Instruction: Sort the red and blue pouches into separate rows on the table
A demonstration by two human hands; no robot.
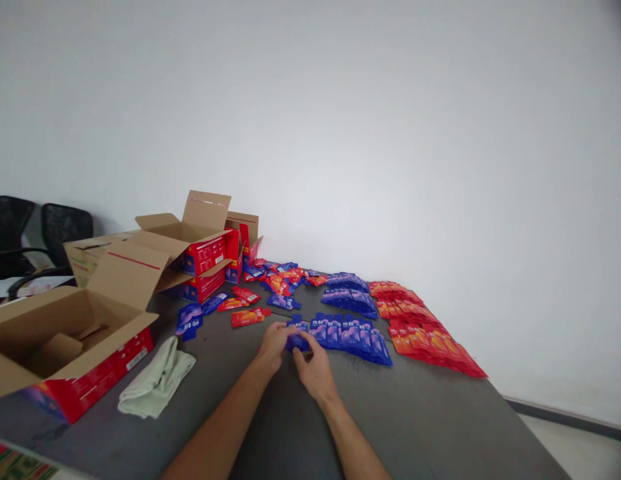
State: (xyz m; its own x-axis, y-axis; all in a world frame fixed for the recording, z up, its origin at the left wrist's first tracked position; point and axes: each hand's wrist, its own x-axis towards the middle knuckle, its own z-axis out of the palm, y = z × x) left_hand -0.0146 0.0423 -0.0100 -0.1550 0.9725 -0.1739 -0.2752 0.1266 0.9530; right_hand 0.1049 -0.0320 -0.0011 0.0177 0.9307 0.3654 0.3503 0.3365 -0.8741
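A blue pouch [299, 327] with pale printing lies at the left end of an overlapping row of blue pouches [347, 332]. My left hand [274, 345] closes its fingers on the left edge of that pouch. From the front, my right hand [314, 370] grips the same pouch between thumb and forefinger, and its other fingers are partly hidden. Behind this row lie more overlapping blue pouches [349, 301]. To the right, red-orange pouches [430, 340] are fanned out in several rows. Loose red-orange pouches [250, 317] and blue pouches are scattered beyond my left hand.
An open carton [110, 370] stands at the left on the grey table [390, 427], with a folded pale cloth [157, 379] beside it. More open red cartons [205, 257] are stacked farther back. Black chairs [65, 230] stand at far left, and a white wall [340, 133] rises behind the table.
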